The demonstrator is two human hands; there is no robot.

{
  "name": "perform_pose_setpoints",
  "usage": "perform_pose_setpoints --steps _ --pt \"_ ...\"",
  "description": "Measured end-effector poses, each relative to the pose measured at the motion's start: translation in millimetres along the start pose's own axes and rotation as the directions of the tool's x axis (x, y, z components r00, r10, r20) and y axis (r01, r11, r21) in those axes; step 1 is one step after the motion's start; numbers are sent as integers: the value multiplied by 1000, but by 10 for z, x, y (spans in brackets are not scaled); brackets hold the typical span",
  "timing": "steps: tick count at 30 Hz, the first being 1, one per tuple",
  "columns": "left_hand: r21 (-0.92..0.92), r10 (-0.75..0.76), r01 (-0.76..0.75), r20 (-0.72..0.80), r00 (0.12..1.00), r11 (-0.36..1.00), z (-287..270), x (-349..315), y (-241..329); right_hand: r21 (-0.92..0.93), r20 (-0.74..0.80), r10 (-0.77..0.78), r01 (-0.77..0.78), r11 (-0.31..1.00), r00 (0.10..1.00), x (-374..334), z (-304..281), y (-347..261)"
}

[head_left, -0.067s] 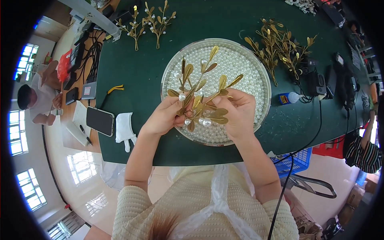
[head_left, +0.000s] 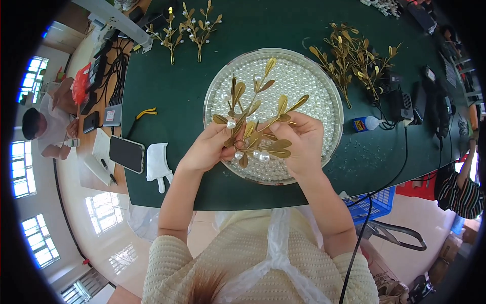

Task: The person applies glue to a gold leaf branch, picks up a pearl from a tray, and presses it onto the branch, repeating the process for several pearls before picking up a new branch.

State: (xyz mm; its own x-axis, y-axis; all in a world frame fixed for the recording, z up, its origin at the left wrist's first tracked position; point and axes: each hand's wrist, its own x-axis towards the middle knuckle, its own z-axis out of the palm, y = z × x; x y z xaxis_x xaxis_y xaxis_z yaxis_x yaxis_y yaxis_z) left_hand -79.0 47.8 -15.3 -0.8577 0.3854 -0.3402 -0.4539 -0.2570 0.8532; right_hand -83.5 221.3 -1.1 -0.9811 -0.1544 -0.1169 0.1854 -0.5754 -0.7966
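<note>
Over a round tray (head_left: pixel 208 101) filled with loose white pearl beads (head_left: pixel 304 91), both of my hands hold a gold leaf branch (head_left: pixel 274 147) that carries a few pearls. My left hand (head_left: pixel 206 147) is closed on its stem side, with the fingertips partly hidden by leaves. My right hand (head_left: pixel 302 142) pinches the branch from the other side between thumb and fingers. Several gold leaves spread upward and toward the front between the hands. One large pearl (head_left: pixel 264 156) shows at the branch's near end.
Finished-looking pearl branches (head_left: pixel 200 33) lie at the back left. A pile of gold branches (head_left: pixel 349 55) lies at the back right, near a glue bottle (head_left: pixel 365 124). A phone (head_left: pixel 127 153), a white cloth piece (head_left: pixel 158 162) and yellow-handled pliers (head_left: pixel 146 112) lie to the left. A black cable hangs at right.
The branch's lower leaves and pearls have shifted very slightly to the right. Both hands keep their hold and stay nearly still.
</note>
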Motion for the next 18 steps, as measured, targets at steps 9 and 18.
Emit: perform_pose_setpoints --steps 9,18 --pt "22 10 -10 4 1000 1000 33 6 24 38 18 29 -30 999 999 22 -23 -7" --pt "-492 53 40 173 983 870 -120 14 -4 -388 -125 -540 460 799 833 -307 -445 -393"
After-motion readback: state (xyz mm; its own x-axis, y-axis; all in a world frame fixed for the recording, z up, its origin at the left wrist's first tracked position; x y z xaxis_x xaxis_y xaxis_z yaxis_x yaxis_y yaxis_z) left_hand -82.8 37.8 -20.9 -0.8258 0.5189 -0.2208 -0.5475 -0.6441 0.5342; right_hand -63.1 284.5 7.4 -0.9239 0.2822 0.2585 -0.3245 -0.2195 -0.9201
